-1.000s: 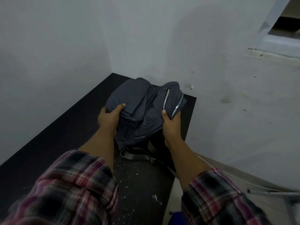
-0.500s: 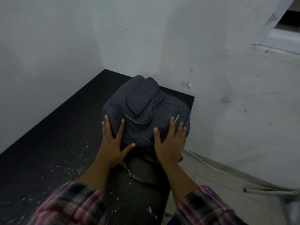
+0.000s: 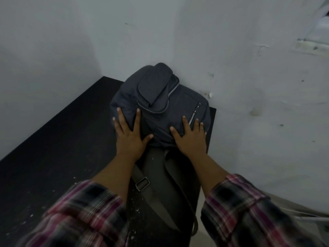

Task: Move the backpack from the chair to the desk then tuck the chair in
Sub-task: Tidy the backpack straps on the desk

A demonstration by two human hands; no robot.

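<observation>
A dark grey backpack (image 3: 160,102) lies on the black desk (image 3: 62,148), pushed into the far right corner against the white wall. Its straps (image 3: 160,186) trail toward me over the desk's surface, with a metal buckle showing. My left hand (image 3: 130,136) lies flat on the backpack's near left side, fingers spread. My right hand (image 3: 191,138) lies flat on its near right side, fingers spread beside a zip. Neither hand grips the fabric. The chair is out of view.
White walls (image 3: 249,86) close in the desk at the back and left. White specks litter the desk's near part. The desk's right edge (image 3: 211,132) drops to a pale floor, where a white cable (image 3: 306,217) runs. A window sill (image 3: 311,49) shows at upper right.
A second ago both hands gripped the backpack and held it over the desk. They then set it down and flattened on it, and it has slid farther back to the wall.
</observation>
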